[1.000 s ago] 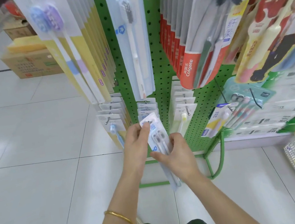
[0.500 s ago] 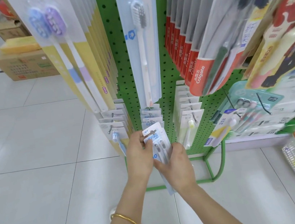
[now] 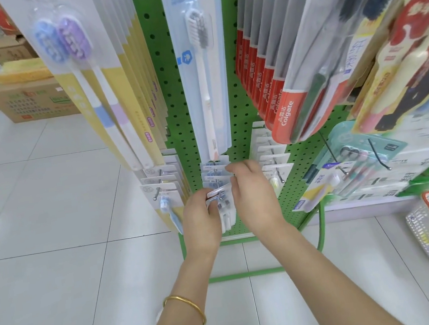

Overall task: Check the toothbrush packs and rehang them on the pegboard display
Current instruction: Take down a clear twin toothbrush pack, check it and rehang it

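White-and-clear toothbrush blister pack (image 3: 224, 210) is up from mid-air, its top now at the centre metal peg (image 3: 221, 196) on the green pegboard (image 3: 170, 113). Left hand (image 3: 201, 216) pinches the pack's top; right hand (image 3: 253, 192) grip unreadable (fingertips hidden). Rehang looks close.

Both arms fwd; L hand (image 3: 202, 220) fingers curled in grip, R hand (image 3: 255, 195) pinching w/ fingertips.

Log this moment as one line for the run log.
step: rehanging | left hand: grips toothbrush pack | right hand: pinches its top corner | pack: tilted, at tip of peg
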Demonstrator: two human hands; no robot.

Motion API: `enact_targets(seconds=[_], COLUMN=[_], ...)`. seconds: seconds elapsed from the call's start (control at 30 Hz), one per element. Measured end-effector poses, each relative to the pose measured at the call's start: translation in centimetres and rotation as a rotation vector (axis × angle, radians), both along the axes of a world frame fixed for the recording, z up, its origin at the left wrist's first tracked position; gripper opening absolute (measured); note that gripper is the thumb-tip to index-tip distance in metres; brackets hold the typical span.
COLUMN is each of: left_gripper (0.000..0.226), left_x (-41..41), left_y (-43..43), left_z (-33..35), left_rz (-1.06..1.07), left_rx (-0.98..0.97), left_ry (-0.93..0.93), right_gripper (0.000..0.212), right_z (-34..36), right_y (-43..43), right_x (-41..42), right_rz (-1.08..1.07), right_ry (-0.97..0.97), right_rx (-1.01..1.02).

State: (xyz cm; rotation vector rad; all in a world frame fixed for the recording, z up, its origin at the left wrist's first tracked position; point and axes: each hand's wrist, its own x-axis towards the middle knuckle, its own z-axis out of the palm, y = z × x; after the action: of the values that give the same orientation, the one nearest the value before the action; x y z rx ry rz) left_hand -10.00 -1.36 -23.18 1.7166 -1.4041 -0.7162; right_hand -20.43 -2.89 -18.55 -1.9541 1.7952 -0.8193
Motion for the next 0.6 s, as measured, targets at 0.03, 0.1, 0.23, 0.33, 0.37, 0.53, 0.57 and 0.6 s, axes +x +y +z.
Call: enact_targets(seconds=[0.03, 0.1, 0.23, 0.33, 0.37, 0.53, 0.57, 0.6], left_gripper=[0.020, 0.019, 0.019, 0.025, 0.026, 0.040, 0.043, 0.045], left_x=[0.0, 0.0, 0.1, 0.0, -0.1, -0.7, -0.9, -1.0], left_y=[0.0, 0.0, 0.1, 0.4, 0.6, 1.6, 1.8, 1.9], left_z=[-0.1, -0.2, -0.7, -0.7, -0.6, 0.2, 0.3, 0.4], left_rz=[0.003, 0.009, 0.024, 0.030, 0.039, 0.067, 0.068, 0.072], left_rx=[0.008, 0.010, 0.012, 0.018, 0.012, -0.095, -0.117, -0.129], left_ry=[-0.007, -0.019, -0.039, -0.068, -0.072, -0.128, -0.142, -0.147], right_gripper=[0.036, 0.033, 0.019, 0.035, 0.041, 0.027, 0.025, 0.025], right_z=[0.1, 0.1, 0.1, 0.1, 0.2, 0.4, 0.4, 0.5], right_y=[-0.5, -1.4, -2.3, -2.9, -3.0, -2.9, -2.8, -2.6], right_x=[0.1, 0.2, 0.0, -0.3, -0.4, -0.5, -0.5, -0.5], right_rz=[-0.002, -0.001, 0.034, 0.082, 0.096, 0.083, 0.071, 0.062], right_ry=[0.052, 0.120, 0.181, 0.184, 0.183, 0.166, 0.170, 0.182], right_rx=[0.027, 0.080, 0.119, 0.153, 0.159, 0.153, 0.146, 0.138])
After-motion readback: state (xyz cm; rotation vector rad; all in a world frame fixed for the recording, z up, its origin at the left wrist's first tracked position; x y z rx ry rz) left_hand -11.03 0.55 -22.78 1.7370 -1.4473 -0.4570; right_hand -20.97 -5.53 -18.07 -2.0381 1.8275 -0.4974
